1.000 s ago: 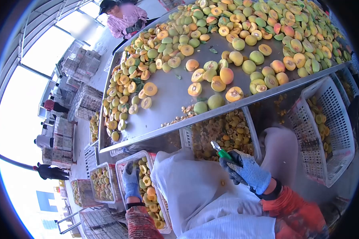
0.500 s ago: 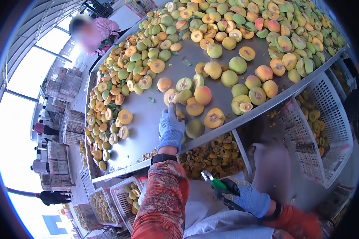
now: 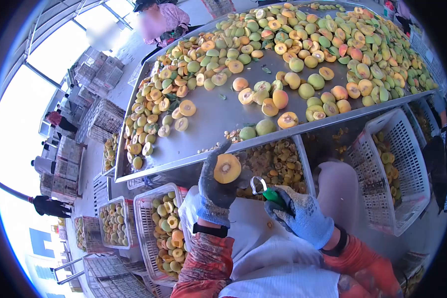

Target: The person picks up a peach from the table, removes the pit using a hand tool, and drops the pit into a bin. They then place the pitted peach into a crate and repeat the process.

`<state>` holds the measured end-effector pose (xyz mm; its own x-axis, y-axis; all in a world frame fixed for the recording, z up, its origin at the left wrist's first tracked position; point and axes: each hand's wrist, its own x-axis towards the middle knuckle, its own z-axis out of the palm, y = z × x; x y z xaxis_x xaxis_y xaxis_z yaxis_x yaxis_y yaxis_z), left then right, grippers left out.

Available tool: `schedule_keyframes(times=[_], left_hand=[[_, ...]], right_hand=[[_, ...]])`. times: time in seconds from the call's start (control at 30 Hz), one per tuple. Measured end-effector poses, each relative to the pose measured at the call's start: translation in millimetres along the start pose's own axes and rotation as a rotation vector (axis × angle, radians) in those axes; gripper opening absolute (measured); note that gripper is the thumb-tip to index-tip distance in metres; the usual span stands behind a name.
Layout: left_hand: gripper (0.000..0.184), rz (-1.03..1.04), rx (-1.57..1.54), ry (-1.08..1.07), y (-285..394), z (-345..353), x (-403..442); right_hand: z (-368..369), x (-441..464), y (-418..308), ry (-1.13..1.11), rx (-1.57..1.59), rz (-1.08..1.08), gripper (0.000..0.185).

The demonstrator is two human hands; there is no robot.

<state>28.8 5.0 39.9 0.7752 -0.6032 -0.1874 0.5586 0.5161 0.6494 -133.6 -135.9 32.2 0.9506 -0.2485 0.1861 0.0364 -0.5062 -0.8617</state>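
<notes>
Since the earlier frame, the left hand (image 3: 214, 191) has drawn back from the fruit on the metal table (image 3: 203, 114) and now holds a halved fruit (image 3: 227, 169) just off the table's near edge. Fingers and palm support the half from behind, its orange cut face and brown centre turned up toward the head camera. The right hand (image 3: 303, 213), also gloved, is closed around the green handle (image 3: 274, 196) of a small tool; the tool's curved metal tip (image 3: 256, 184) points up, near the halved fruit but apart from it. On the table, many whole and halved fruits (image 3: 367, 67) crowd the far side and both ends, while two green fruits (image 3: 265, 127) and some small brownish pieces (image 3: 232, 135) lie by the near edge. Below that edge stands a crate of fruit scraps (image 3: 307, 166). Off the table's near left corner is a crate of halves (image 3: 143, 221), and below its right part a tilted white crate (image 3: 411, 166) holds more pieces. Across the table, at its far left, is another person (image 3: 171, 19) in a pink patterned top.
</notes>
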Motion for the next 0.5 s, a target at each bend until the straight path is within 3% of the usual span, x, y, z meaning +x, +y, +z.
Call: schedule_keyframes(times=[0.03,0.07,0.1,0.2,0.23,0.3,0.33,0.4,0.43,0.5], left_hand=[[0.047,0.094,0.206,0.002,-7.9,4.0,-9.9],[0.045,0.19,0.415,0.004,-13.6,9.0,-18.6],[0.045,0.193,0.405,0.003,-16.0,16.0,-27.0],[0.038,0.433,0.96,-0.061,-16.3,32.6,-50.1],[0.038,0.437,0.958,-0.058,-15.8,32.2,-52.9],[0.039,0.215,0.488,-0.082,-14.6,31.5,-56.6],[0.039,0.215,0.487,-0.08,-13.9,32.8,-59.8],[0.039,0.421,0.874,-0.086,-11.2,40.1,-66.4],[0.039,0.42,0.873,-0.085,-9.9,42.1,-69.4],[0.038,0.13,0.351,-0.036,-8.0,43.4,-74.1]], right_hand=[[1.0,1.1,-6.9,0.139,-0.178,-0.211,0.037],[-0.6,2.7,-17.2,0.13,-0.286,-0.236,0.044],[-0.6,2.5,-22.6,0.126,-0.295,-0.239,0.044],[2.7,-3.2,-32.2,0.071,-0.469,-0.209,0.045],[4.4,-5.0,-33.6,0.075,-0.472,-0.216,0.045],[7.5,-8.7,-35.1,0.076,-0.474,-0.224,0.045],[8.6,-11.0,-34.9,0.077,-0.486,-0.228,0.044],[9.0,-14.1,-37.4,0.078,-0.498,-0.232,0.042],[7.7,-15.9,-41.1,0.015,-0.496,-0.2,0.041],[7.8,-18.7,-42.9,-0.051,-0.492,-0.165,0.039]])
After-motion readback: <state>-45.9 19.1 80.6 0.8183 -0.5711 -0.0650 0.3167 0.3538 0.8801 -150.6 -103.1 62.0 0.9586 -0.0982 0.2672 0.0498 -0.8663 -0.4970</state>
